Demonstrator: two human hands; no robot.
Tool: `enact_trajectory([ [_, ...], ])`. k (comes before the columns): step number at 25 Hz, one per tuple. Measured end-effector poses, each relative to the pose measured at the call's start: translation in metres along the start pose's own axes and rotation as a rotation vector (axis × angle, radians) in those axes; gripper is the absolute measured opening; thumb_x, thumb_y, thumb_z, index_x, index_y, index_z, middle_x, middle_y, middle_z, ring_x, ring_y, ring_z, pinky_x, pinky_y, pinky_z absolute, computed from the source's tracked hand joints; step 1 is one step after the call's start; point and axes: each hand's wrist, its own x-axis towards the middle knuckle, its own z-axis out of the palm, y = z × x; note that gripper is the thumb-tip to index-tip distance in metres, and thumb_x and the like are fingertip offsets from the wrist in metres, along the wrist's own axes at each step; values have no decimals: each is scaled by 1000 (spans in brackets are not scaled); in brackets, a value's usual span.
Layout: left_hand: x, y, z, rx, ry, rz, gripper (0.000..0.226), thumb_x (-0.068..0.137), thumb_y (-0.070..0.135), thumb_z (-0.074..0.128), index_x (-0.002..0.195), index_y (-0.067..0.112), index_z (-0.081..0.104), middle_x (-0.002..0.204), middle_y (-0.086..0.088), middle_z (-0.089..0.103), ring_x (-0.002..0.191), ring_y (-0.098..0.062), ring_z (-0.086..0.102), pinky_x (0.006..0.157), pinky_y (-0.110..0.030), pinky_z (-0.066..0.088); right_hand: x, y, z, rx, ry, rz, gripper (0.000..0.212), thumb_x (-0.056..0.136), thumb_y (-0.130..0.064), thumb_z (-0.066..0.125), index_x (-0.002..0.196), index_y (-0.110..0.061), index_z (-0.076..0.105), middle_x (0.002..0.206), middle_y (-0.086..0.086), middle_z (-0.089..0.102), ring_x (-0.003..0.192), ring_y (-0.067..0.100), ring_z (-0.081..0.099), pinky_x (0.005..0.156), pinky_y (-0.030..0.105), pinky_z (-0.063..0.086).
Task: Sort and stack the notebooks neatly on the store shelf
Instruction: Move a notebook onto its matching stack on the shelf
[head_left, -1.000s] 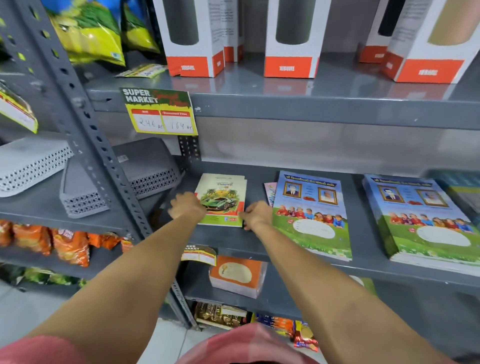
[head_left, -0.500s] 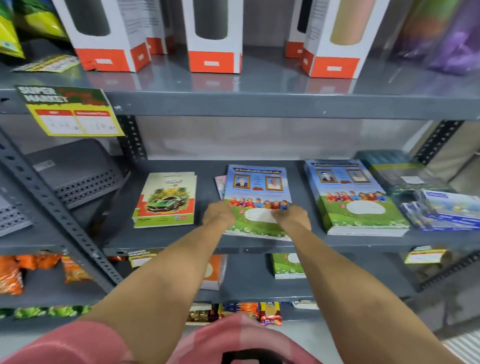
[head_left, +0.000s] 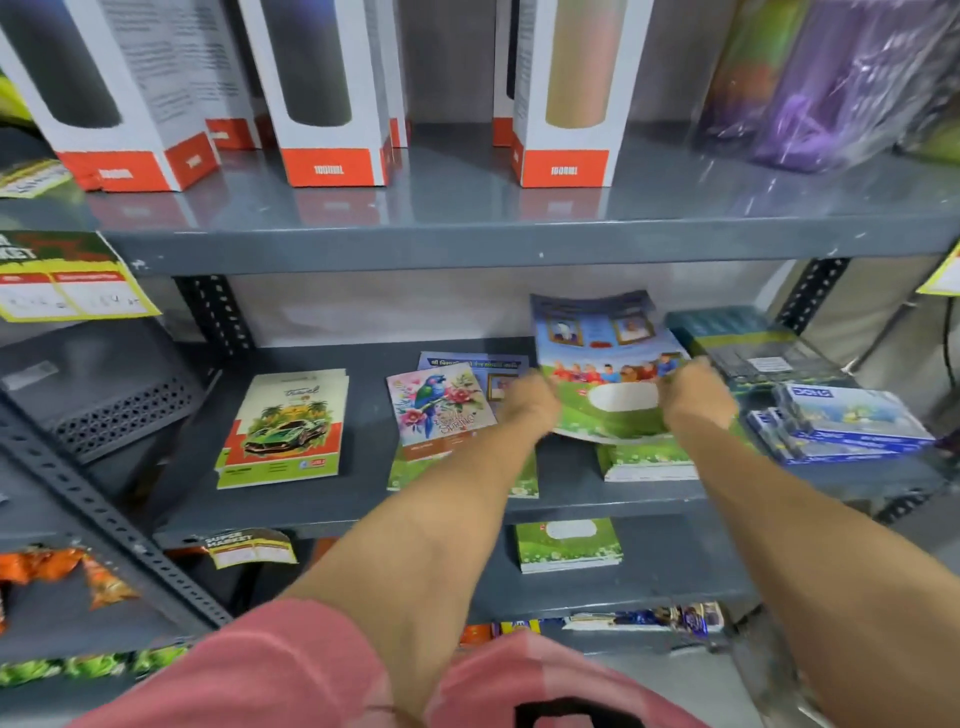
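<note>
Blue-and-green notebook is off the shelf, tilted with its far edge up, over the right-hand stack of matching covers. Left hand grips its left edge, right hand its right edge, both closed on it. Looks like it's headed onto that stack, not seated yet.

Just left: parrot-cover notebook lies skewed on top of another blue-and-green notebook, so mixed titles there, still to sort. Far left: car-cover notebook sits alone, roughly square to the shelf edge. Right of the stack: blue packs, dark packs behind them.

Judgement: partway. One pile forming, middle pile still needs separating and squaring.
</note>
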Motion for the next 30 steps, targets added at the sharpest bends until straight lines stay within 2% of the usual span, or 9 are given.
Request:
enact_trajectory([
  [6, -9, 29, 66, 200, -214, -2, 36, 102, 26, 38, 128, 6, 56, 128, -15, 63, 115, -32, 62, 87, -39, 50, 25, 77, 16, -147, -13, 109, 40, 92, -23, 55, 120, 5, 56, 123, 25, 61, 115, 40, 59, 92, 48, 49],
  [9, -8, 21, 56, 292, -229, 42, 45, 100, 41, 42, 122, 6, 58, 123, -14, 64, 112, -31, 62, 78, -35, 46, 26, 82, 24, -184, -15, 144, 51, 92, -29, 55, 130, 4, 48, 136, 23, 47, 128, 38, 43, 101, 49, 40],
  [14, 11, -22, -2, 241, 8, -90, 45, 99, 41, 43, 123, 6, 59, 126, -13, 63, 115, -31, 61, 88, -37, 50, 16, 15, 38, -214, 16, -297, 49, 95, -34, 50, 127, 5, 50, 132, 23, 48, 125, 38, 40, 103, 46, 37],
  [16, 18, -63, -24, 197, 110, -276, 50, 95, 38, 51, 133, 5, 51, 137, -13, 56, 124, -31, 55, 97, -40, 49, -1, -27, 59, -155, -61, -496, 48, 95, -35, 49, 121, 5, 54, 126, 24, 53, 120, 37, 44, 102, 42, 37],
  [19, 17, -119, -35, 168, 137, -465, 76, 88, 45, 61, 146, 5, 33, 146, -13, 43, 134, -30, 45, 103, -41, 44, -41, -77, 98, -60, -306, -588, 47, 94, -36, 52, 120, 4, 54, 125, 23, 52, 117, 36, 50, 98, 39, 42],
  [21, 15, -143, -35, 191, 149, -456, 75, 88, 48, 60, 144, 4, 34, 141, -13, 46, 129, -30, 49, 98, -40, 48, -68, -93, 125, -99, -485, -558, 50, 94, -40, 51, 124, 1, 52, 130, 22, 49, 117, 35, 53, 96, 40, 46],
  [23, 18, -159, -30, 216, 181, -379, 70, 88, 49, 60, 138, 4, 42, 135, -14, 52, 124, -31, 54, 93, -41, 51, -85, -101, 140, -74, -529, -508, 48, 95, -39, 51, 123, 0, 54, 130, 20, 53, 115, 34, 56, 93, 39, 49],
  [26, 26, -175, -26, 65, 216, -391, 63, 81, 52, 68, 123, 6, 56, 123, -14, 62, 111, -29, 64, 89, -41, 56, -86, -112, 147, 137, -517, -330, 31, 95, -24, 57, 111, 1, 60, 115, 19, 64, 101, 33, 62, 74, 32, 47],
  [30, 31, -188, -62, -159, 266, -291, 53, 86, 38, 69, 122, 1, 56, 126, -17, 58, 109, -31, 64, 91, -36, 54, -98, -135, 149, 425, -580, -128, 13, 90, -13, 62, 84, -2, 58, 89, 14, 58, 83, 28, 56, 67, 30, 41],
])
